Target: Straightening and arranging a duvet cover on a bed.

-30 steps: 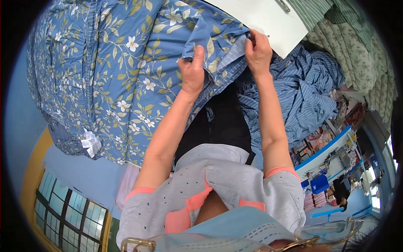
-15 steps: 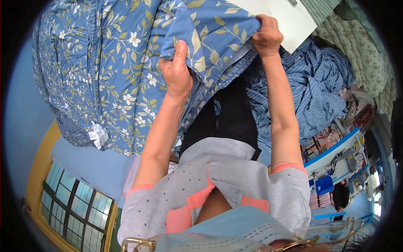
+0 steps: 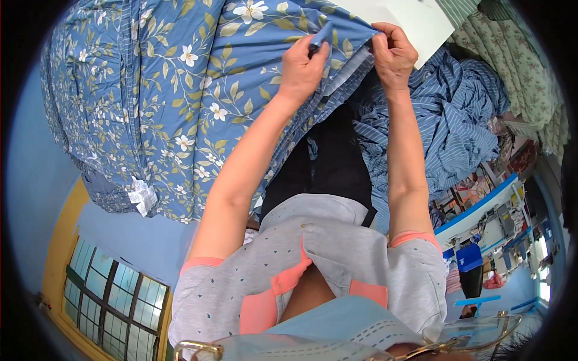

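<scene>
A large blue floral cloth (image 3: 180, 108), printed with white flowers and olive leaves, spreads across the left and middle of the view. My left hand (image 3: 303, 71) is closed on a raised fold of it, thumb and fingers drawn together. A small dark spot shows between those fingers; I cannot make out what it is. To the right, my right hand (image 3: 394, 57) pinches the cloth's edge between thumb and fingers. The fabric is pulled into creases between both hands. Below them hangs a striped underside with a pale strip along it.
Crumpled blue striped fabric (image 3: 445, 120) is heaped at the right. Behind my right hand lies a white board-like surface (image 3: 415, 27). Green floral cloth (image 3: 512, 72) hangs at the far right. A white label (image 3: 142, 195) sticks out at the cloth's lower left.
My left hand has moved right and up along the cloth, nearer my right hand, and now pinches a fold there. The folded-over flap has been laid flatter. My right hand has shifted slightly right.
</scene>
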`<state>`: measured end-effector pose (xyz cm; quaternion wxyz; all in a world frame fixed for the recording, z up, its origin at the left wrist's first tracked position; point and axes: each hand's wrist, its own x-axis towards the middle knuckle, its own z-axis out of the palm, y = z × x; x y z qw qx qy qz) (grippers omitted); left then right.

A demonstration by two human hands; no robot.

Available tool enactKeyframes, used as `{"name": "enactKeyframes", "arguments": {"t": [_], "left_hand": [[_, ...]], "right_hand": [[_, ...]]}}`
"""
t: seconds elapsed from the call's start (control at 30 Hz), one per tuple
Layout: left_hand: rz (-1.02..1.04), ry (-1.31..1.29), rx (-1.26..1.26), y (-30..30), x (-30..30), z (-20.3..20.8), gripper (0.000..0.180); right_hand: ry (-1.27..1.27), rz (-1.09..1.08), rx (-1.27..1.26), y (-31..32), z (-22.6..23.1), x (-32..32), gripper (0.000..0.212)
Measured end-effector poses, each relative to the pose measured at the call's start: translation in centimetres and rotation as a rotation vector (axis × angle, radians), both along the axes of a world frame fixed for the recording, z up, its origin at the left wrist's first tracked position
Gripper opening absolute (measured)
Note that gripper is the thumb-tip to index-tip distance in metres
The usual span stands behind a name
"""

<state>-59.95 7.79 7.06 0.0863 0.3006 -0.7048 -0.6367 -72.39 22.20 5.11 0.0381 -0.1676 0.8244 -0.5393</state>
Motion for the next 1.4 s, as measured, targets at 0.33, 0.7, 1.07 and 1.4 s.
{"name": "enactKeyframes", "arguments": {"t": [0.33,0.7,1.07,1.4], "left_hand": [[0.233,0.166,0.163,0.1,1.5,3.6,0.019],[0.368,0.155,0.221,-0.6,1.3,5.3,0.028],[0.229,0.098,0.158,-0.5,1.1,4.0,0.011],[0.083,0.070,-0.024,-0.2,0.3,3.2,0.016]], "right_hand": [[0.178,0.335,-0.289,-5.8,8.3,4.9,0.020],[0.136,-0.126,0.539,0.9,-2.1,3.0,0.030],[-0.364,-0.030,0.335,3.1,-1.9,0.7,0.031],[-0.091,0.256,0.427,2.8,3.7,-1.0,0.017]]}}
